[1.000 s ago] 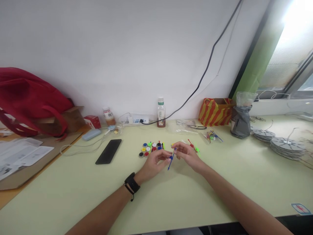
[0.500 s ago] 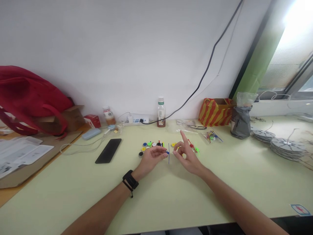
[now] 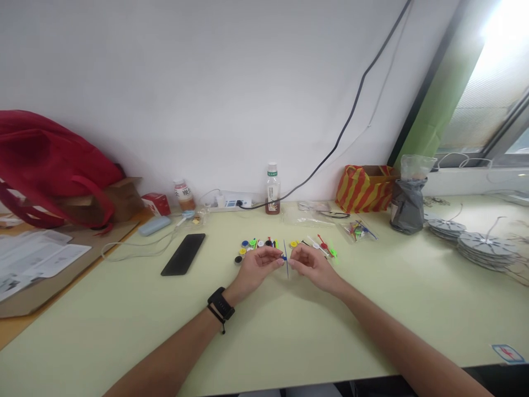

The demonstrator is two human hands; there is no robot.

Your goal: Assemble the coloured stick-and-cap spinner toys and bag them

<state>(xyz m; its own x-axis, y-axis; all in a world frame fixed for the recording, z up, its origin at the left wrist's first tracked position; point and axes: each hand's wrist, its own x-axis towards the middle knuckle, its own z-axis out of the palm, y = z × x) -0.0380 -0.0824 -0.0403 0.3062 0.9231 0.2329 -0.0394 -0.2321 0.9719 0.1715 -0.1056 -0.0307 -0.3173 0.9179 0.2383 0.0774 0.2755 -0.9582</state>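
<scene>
Between thumb and fingers my left hand (image 3: 259,268) pinches a small blue plastic piece (image 3: 286,264) with a long thin blade, seen edge-on and nearly upright. My right hand (image 3: 314,268) is closed from the other side, its thumb and fingertips meeting at the middle of the same piece. The fingers partly hide its centre. Behind my left hand lie several small round plastic caps, such as a blue cap (image 3: 245,243) and a black cap (image 3: 238,259). Past my right hand are a red stick-shaped piece (image 3: 323,245), a bright green piece (image 3: 333,252) and a yellow cap (image 3: 293,243).
A black phone (image 3: 183,255) lies to the left, near a pale blue power bank (image 3: 154,226) with a white cable. Against the wall stand a drink bottle (image 3: 273,193) and a striped bag (image 3: 363,190). Stacked grey discs (image 3: 485,245) sit at the right.
My right hand's raised index finger has come down, and its fingertips have moved left onto the blue piece. The blade tilts slightly now. My left hand stays in place.
</scene>
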